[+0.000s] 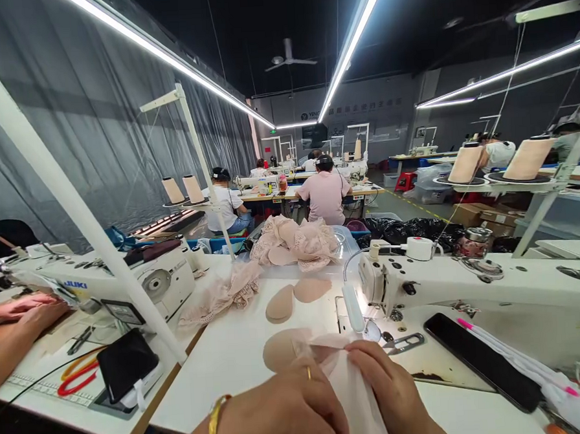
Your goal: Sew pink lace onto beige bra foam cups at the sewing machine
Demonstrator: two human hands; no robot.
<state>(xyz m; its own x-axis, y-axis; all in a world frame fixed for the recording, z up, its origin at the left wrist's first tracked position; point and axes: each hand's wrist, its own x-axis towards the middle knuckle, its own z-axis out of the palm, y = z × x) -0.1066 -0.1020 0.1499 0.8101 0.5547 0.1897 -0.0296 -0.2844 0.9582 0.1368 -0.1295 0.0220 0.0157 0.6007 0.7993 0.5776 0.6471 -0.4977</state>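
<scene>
Pinching pale cloth with left hand and right hand over the near surface. Probably light, soft, easily creased; best gripped by the edges

Remotely, I record a sewing workshop: thread cones above the near sewing machine, lace fabric left of it, seated workers beyond it.

Left hand curled, right hand beside, pinching
</scene>
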